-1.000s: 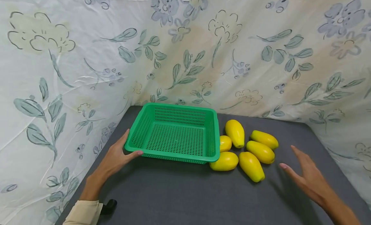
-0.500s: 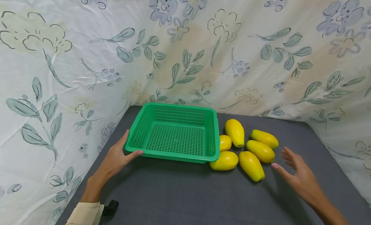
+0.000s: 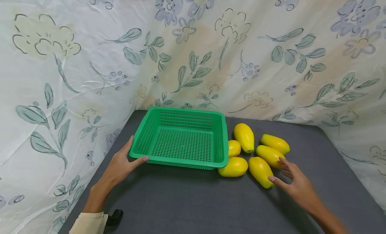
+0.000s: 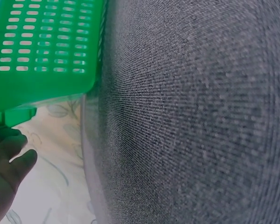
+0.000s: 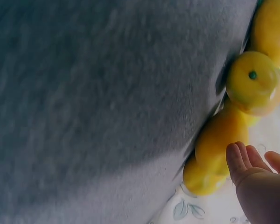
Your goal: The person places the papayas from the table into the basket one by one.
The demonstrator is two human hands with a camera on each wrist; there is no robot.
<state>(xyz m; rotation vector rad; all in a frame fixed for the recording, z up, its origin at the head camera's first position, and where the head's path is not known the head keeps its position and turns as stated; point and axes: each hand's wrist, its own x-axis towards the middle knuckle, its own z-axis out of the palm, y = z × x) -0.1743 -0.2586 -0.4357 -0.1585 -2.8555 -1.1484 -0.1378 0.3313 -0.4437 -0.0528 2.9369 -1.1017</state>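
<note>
Fruit, smooth, yellow, oval, may roll if the spread, empty right hand bumps it; left hand grips the green plastic basket.

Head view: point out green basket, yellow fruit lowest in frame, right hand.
Green basket (image 3: 182,145): head view, on its bare inside floor.
Yellow fruit (image 3: 260,171): head view, middle of its side.
Right hand (image 3: 297,187): head view, middle of the hand.

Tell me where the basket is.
In the head view, the basket sits at the back left of the table, between the left hand at its near corner and the yellow fruits.
</note>
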